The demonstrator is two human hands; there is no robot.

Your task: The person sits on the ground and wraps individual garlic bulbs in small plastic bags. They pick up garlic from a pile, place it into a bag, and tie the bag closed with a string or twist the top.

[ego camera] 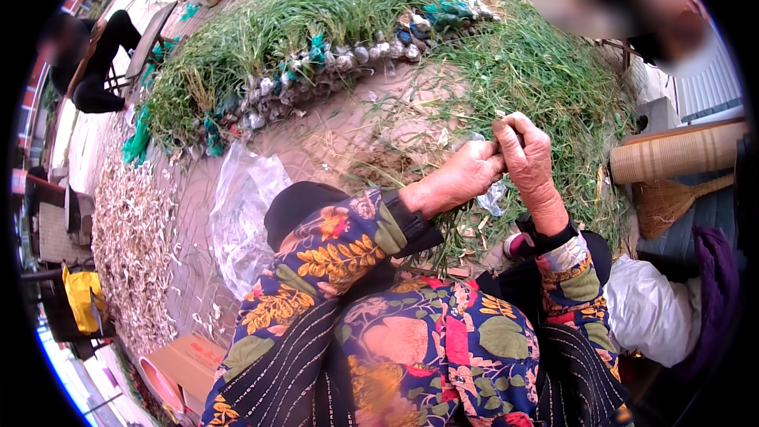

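My left hand (462, 175) is closed around something at the right of centre, over the ground; leafy green stems hang below it. Touching its fingertips is my right hand (526, 151), thumb and fingers pinched together near a small pale tip. What the right fingers hold is too small to tell. Under the hands lie loose green grass-like stems (539, 89) and a scrap of clear plastic (492, 198). Beyond them runs a curved row of green plant bundles (284, 18), their root ends wrapped in clear, teal or dark plastic (347, 58).
A clear plastic sheet (243, 219) lies left of my knee. Farther left spread pale dried strips (130, 249), with a cardboard box (190, 362) below. A rolled mat (676, 154), a straw broom (661, 207) and a white bag (649, 308) stand right. A person (95, 62) sits far left.
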